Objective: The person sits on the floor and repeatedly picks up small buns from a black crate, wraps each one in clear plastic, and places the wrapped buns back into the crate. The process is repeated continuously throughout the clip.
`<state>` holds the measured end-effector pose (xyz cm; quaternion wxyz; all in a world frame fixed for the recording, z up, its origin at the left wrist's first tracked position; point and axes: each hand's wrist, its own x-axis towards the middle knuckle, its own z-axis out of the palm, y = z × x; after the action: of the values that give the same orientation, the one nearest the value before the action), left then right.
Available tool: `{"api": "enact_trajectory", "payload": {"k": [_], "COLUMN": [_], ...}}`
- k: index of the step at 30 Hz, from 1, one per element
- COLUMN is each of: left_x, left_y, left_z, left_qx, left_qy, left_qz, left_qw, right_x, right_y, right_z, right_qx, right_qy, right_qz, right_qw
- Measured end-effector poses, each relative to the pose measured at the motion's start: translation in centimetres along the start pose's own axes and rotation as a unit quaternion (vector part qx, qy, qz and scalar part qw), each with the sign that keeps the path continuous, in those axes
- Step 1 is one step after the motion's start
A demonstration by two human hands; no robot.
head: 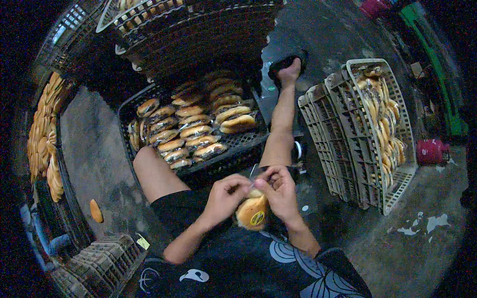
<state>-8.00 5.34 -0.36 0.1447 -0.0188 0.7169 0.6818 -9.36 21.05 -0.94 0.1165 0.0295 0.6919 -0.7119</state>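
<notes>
Between my two hands, over my lap, hangs a bread bun (249, 214) in a clear plastic bag with a yellow round label. My left hand (228, 195) pinches the gathered top of the bag between thumb and finger. From the other side my right hand (277, 190) grips the same bag neck, its fingers curled. Just beyond my knees sits a black plastic crate (220, 161) with several rows of wrapped buns (195, 131), which have a dark filling along their sides.
At right stand stacked grey crates (328, 138), the outermost holding wrapped bread (385, 126). More crates with bread (149, 16) rise ahead. Unwrapped buns (44, 138) fill a tray at left. One loose bun (96, 211) lies on the floor. Red canisters (432, 151) stand far right.
</notes>
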Motion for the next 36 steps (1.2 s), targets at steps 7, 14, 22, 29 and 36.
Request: {"api": "enact_trajectory", "payload": {"k": [7,14,22,29,36], "left_x": [0.7,0.0,1.3,2.3,3.6], "left_y": [1.4,-1.3,-7.0,-7.9,-8.3], "left_z": [0.9,1.6,4.0,7.3,4.0], "left_qx": [0.073,0.307,0.006,0.08,0.1], "left_qy": [0.016,-0.087,-0.117,0.081,0.2], "left_qz": [0.032,0.034,-0.152,-0.041,0.113], "left_qw": [0.997,0.947,0.981,0.993,0.968], "right_x": [0.3,-1.5,-2.9,7.6,3.7], "right_y": [-1.6,-1.4,1.6,17.1,25.5], "right_z": [-1.6,-3.2,-4.7,-17.2,-24.1], "right_qx": [-0.192,-0.309,-0.508,-0.552,-0.517], "right_qy": [-0.06,-0.132,-0.14,0.203,0.101], "right_qz": [-0.031,0.078,-0.053,0.258,0.283], "right_qw": [0.979,0.939,0.848,0.766,0.802]}}
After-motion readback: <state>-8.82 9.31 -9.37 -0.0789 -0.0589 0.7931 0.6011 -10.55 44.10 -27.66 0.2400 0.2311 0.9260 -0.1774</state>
